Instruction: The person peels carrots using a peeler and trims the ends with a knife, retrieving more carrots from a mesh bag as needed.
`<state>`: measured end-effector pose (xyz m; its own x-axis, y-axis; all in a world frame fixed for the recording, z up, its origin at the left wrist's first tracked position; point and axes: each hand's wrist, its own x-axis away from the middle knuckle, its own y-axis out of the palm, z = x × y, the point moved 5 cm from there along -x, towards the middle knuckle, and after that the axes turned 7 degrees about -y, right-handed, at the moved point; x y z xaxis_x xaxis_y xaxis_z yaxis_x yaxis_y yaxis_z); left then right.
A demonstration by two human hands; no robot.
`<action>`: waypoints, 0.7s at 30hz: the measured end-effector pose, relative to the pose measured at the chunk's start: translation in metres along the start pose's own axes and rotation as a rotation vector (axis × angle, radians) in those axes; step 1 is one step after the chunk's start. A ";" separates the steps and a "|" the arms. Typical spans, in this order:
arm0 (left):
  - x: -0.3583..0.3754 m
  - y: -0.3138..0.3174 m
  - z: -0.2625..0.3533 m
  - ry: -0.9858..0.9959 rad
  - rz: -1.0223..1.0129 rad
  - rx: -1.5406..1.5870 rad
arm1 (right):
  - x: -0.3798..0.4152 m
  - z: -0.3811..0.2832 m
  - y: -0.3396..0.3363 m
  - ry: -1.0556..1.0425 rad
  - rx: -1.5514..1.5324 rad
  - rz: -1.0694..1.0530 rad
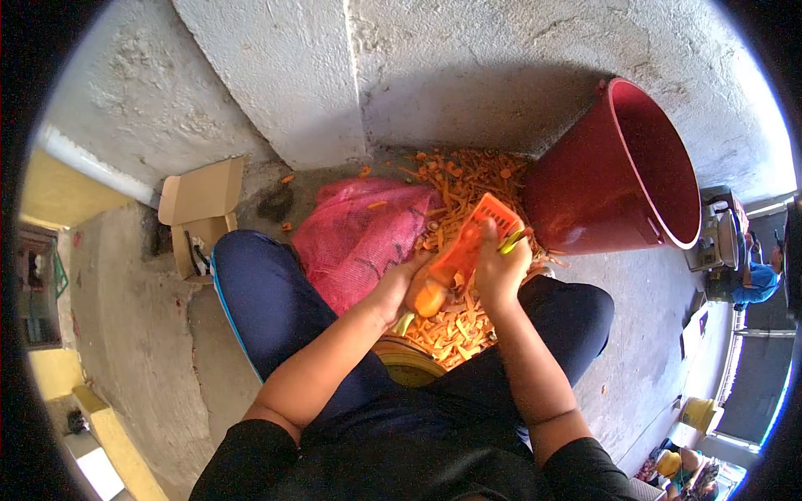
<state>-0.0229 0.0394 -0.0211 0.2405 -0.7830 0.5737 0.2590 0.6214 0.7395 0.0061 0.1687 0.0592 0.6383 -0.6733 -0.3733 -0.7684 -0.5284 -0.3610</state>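
Note:
My left hand (403, 288) is closed round the lower end of an orange packet (458, 256), with an orange piece, likely carrot, at its lower end. At the packet's upper right side, my right hand (501, 265) grips it and also has a yellow-green handled tool (511, 241) between its fingers. Beneath both hands lies a heap of orange peelings and cut pieces (451, 334), partly over a yellow round container (409, 363). A pink mesh sack (363, 238) rests left of my hands.
A large red bucket (585, 184) leans on its side at the right, by the wall. An open cardboard box (200, 196) stands at the left. More peelings (476, 175) lie along the wall. Farther right are a person in blue (758, 280) and another person (689, 472).

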 end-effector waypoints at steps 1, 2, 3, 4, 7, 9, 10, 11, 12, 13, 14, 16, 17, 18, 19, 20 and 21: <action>0.002 0.000 0.001 0.005 -0.031 -0.060 | -0.009 0.005 -0.003 0.009 0.004 0.047; 0.004 0.001 0.003 0.009 -0.064 -0.121 | -0.019 0.011 -0.008 0.016 0.010 0.096; 0.005 0.001 0.004 0.012 -0.098 -0.183 | -0.029 0.019 -0.016 -0.050 0.082 0.169; 0.007 0.001 0.003 -0.017 -0.107 -0.162 | -0.040 0.030 -0.026 -0.116 0.153 0.238; 0.014 -0.005 -0.001 -0.139 -0.120 -0.092 | -0.075 0.065 -0.075 -0.030 0.077 0.466; 0.014 -0.011 -0.002 -0.182 -0.099 -0.051 | -0.076 0.059 -0.082 0.102 -0.103 0.438; 0.013 -0.012 -0.003 -0.205 -0.089 -0.025 | -0.071 0.051 -0.076 0.055 -0.096 0.393; 0.011 -0.012 -0.003 -0.202 -0.119 0.017 | -0.065 0.043 -0.069 0.007 -0.090 0.344; 0.011 -0.010 -0.001 -0.185 -0.076 -0.011 | -0.057 0.034 -0.060 -0.039 -0.087 0.295; 0.013 -0.005 0.002 -0.170 -0.032 -0.039 | -0.049 0.027 -0.049 0.016 -0.214 0.229; 0.013 -0.002 0.003 -0.157 0.012 -0.067 | -0.044 0.021 -0.041 -0.074 -0.227 0.218; 0.008 -0.006 -0.001 -0.167 0.025 0.003 | -0.023 0.012 -0.023 0.037 -0.210 0.018; 0.002 -0.011 -0.005 -0.159 0.003 0.038 | -0.010 0.000 -0.013 0.104 -0.332 -0.003; -0.003 -0.014 -0.008 -0.151 -0.019 0.072 | -0.002 -0.006 -0.006 -0.069 -0.247 -0.080; -0.005 -0.017 -0.008 -0.139 -0.014 0.073 | 0.006 -0.014 0.003 0.007 -0.359 -0.156; -0.008 -0.018 -0.008 -0.128 -0.011 0.074 | 0.015 -0.004 0.011 0.115 -0.339 -0.270; -0.008 -0.016 -0.007 -0.117 -0.006 0.075 | 0.017 -0.005 0.014 0.068 -0.244 -0.255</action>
<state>-0.0226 0.0357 -0.0402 0.1275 -0.7877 0.6028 0.1884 0.6159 0.7650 0.0059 0.1476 0.0525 0.8127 -0.5324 -0.2368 -0.5784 -0.7862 -0.2174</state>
